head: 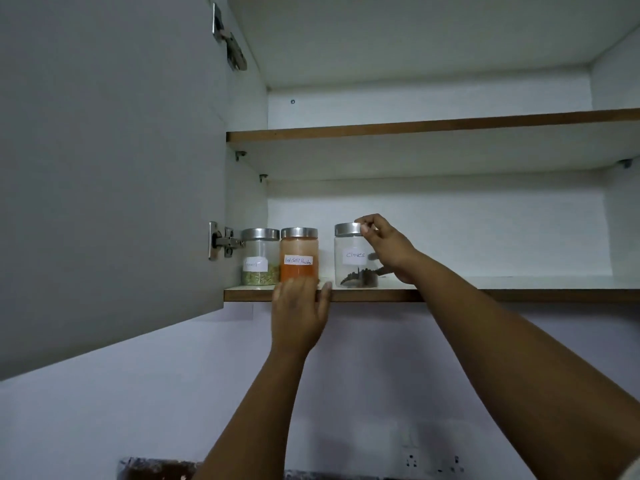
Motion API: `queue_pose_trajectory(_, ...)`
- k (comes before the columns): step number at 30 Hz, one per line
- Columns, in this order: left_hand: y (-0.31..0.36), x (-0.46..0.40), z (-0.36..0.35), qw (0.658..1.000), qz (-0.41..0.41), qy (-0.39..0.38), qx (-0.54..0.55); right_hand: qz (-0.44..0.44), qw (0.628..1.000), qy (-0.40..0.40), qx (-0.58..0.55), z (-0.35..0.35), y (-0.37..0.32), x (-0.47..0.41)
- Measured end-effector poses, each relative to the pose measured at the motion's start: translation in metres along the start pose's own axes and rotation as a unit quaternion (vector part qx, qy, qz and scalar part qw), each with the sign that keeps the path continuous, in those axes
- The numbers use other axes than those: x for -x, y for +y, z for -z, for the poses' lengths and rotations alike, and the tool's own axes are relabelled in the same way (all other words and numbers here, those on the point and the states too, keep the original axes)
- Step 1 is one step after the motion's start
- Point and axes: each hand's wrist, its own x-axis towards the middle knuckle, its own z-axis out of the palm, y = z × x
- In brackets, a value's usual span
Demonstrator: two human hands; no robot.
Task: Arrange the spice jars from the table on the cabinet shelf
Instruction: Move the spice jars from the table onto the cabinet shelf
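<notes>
The cloves jar is stood on the shelf, apart to the right of the chili jar, clamped by the right hand for positioning. The left hand, fingers spread, is rested against the shelf edge, likely for steadiness.

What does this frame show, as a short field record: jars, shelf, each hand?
jars on shelf: three, upright, steel lids
left jar: fennel jar, touching the next
middle jar: red chilli powder jar
right jar: cloves jar, set apart by a gap
shelf: lower shelf; upper shelf shows nothing on it
left hand: at shelf edge, before the chilli jar
right hand: holding the cloves jar at its lid and side
</notes>
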Motion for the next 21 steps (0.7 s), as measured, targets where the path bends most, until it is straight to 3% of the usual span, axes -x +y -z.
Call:
queue_pose_trajectory(2, -0.013, 0.010, -0.015, 0.996, -0.031, 0.080, -0.029, -0.004, 1.000, -0.005, 0.006, -0.005, 0.006, -0.011)
queue_pose_trajectory(6, -0.012, 0.004, -0.027, 0.989, -0.014, 0.137, -0.054, -0.014, 0.999, -0.005, 0.048, -0.019, 0.013, -0.034)
queue_pose_trajectory(14, -0.020, 0.007, -0.035, 0.984, -0.048, 0.154, -0.076, -0.007, 1.000, -0.007, 0.026, -0.035, 0.028, -0.056)
queue_pose_trajectory(21, -0.020, 0.009, -0.033, 0.987, -0.049, 0.143, -0.061, 0.061, 0.994, 0.001, 0.093, -0.044, 0.039, -0.062)
